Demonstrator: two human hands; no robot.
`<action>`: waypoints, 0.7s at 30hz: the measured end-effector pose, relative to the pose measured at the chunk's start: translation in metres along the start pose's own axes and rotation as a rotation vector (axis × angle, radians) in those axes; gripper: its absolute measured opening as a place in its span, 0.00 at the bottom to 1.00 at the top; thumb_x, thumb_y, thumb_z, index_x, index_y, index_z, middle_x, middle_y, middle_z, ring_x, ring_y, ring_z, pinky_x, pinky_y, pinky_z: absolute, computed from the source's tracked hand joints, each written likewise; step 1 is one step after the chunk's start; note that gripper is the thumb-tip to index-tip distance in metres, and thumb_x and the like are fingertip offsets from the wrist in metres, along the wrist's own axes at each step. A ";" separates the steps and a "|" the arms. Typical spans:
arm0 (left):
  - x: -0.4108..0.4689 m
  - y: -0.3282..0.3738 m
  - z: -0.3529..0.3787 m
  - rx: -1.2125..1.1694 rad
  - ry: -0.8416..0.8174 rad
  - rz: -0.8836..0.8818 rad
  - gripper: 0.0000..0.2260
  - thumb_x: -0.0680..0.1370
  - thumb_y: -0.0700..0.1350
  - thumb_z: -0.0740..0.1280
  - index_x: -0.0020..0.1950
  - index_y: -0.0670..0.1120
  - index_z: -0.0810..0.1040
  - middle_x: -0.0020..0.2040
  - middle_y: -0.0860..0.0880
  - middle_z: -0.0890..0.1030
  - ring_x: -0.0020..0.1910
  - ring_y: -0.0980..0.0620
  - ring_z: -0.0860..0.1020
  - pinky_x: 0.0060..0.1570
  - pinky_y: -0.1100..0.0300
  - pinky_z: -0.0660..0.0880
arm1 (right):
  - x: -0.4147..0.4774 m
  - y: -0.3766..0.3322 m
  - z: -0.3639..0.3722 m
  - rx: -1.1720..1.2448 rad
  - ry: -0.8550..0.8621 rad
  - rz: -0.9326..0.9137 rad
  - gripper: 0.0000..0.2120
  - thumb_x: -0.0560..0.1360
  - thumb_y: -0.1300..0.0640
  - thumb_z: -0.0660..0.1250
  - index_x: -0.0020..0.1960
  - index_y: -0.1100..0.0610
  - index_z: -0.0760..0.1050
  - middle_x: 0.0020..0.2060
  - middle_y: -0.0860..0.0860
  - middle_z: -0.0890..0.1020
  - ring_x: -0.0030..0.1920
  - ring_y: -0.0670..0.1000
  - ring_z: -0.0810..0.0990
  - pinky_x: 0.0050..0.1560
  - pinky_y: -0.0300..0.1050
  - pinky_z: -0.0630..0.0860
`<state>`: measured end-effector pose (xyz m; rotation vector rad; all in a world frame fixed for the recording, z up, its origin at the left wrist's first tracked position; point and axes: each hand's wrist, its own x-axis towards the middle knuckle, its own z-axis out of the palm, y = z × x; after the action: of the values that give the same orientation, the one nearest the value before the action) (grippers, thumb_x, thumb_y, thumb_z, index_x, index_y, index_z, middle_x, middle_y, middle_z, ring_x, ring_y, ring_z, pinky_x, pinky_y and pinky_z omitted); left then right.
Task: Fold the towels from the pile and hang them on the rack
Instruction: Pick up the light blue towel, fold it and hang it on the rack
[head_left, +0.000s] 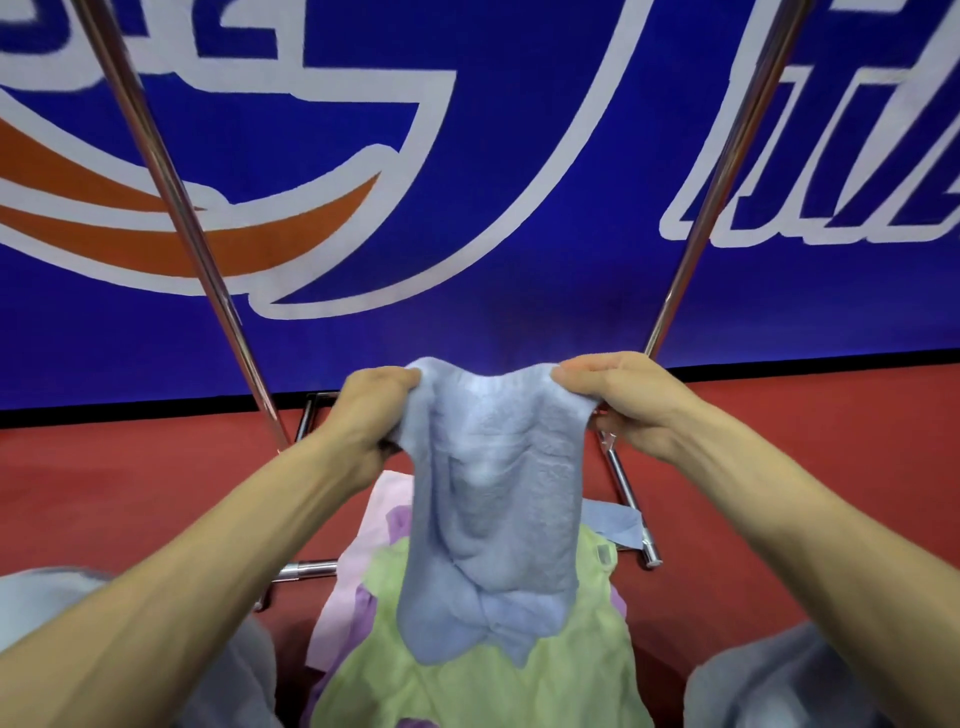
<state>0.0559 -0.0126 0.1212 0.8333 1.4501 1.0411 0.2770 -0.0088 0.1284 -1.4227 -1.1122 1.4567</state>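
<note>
Head view: blue towel (493, 493) held up in the air, top edge stretched between both hands; left hand (371, 410) clenched round the top-left corner; right hand (615, 397) pinching the top-right corner, thumb on top; top edge dips slightly mid-span; side edges curl inward; bottom edge bunched and uneven, hanging in front of the green towel (467, 675), contact cannot be told.

Pile sits on the red floor (104, 493) between the rack's base rails; green towel on top; pink towel (363, 545) sticks out on its left edge; purple towel (400, 519) peeks between them; a second blue towel (621, 527) lies at the right, against the right base rail (631, 501).

Rack (179, 208): two chrome uprights splay up and outward, one either side of the hands; right upright (722, 182) drops behind the right hand.

Room: wide gap between the uprights above the towel, blue banner (519, 156) behind; open floor left and right of the pile.
</note>
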 end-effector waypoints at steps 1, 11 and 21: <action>-0.002 -0.002 0.006 0.006 -0.051 0.015 0.07 0.79 0.39 0.61 0.43 0.42 0.76 0.37 0.45 0.77 0.32 0.51 0.74 0.29 0.65 0.73 | 0.000 0.001 0.004 0.056 -0.016 -0.016 0.04 0.75 0.66 0.67 0.47 0.63 0.81 0.37 0.53 0.82 0.36 0.46 0.80 0.37 0.38 0.80; -0.019 -0.008 0.037 -0.091 -0.185 0.084 0.09 0.81 0.37 0.58 0.51 0.36 0.78 0.49 0.37 0.83 0.44 0.43 0.84 0.38 0.56 0.82 | -0.009 0.007 0.033 -0.038 -0.002 -0.227 0.06 0.71 0.67 0.72 0.45 0.59 0.80 0.39 0.55 0.85 0.38 0.49 0.83 0.43 0.42 0.79; -0.017 -0.006 0.028 -0.212 -0.251 -0.028 0.13 0.80 0.34 0.55 0.55 0.30 0.76 0.46 0.36 0.84 0.41 0.43 0.85 0.36 0.58 0.82 | -0.019 0.005 0.036 -0.514 -0.134 -0.504 0.13 0.69 0.55 0.75 0.53 0.55 0.82 0.46 0.46 0.86 0.49 0.41 0.83 0.53 0.38 0.78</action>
<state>0.0865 -0.0264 0.1219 0.7583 1.1167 1.0099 0.2421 -0.0301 0.1287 -1.2449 -1.8691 0.9497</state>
